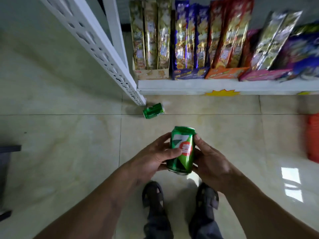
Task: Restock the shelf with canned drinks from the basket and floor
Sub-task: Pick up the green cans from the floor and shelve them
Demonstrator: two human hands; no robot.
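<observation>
Right now the left thumb (172,152) lies across the printed face of a green can (183,150), while the other fingers of the left hand (155,156) curl round its far side, their tips showing at the can's upper left edge. From the other side the right hand (209,161) grips the same can, thumb pressed along its right edge up near the rim and the remaining fingers wrapped underneath, mostly hidden. So the can sits clasped between both hands, tilted slightly with its top away from the person, held in the air above two dark sandals (152,195) on the pale tiled floor (69,152). Farther out, a second green can (153,110) lies on its side on the floor, just beside the foot of a white perforated shelf upright (110,56). Beyond it runs the lowest shelf (224,85), carrying rows of upright snack packets (186,37) in open display cartons. An orange-red object (313,137) sits at the right edge; what it is I cannot tell.
</observation>
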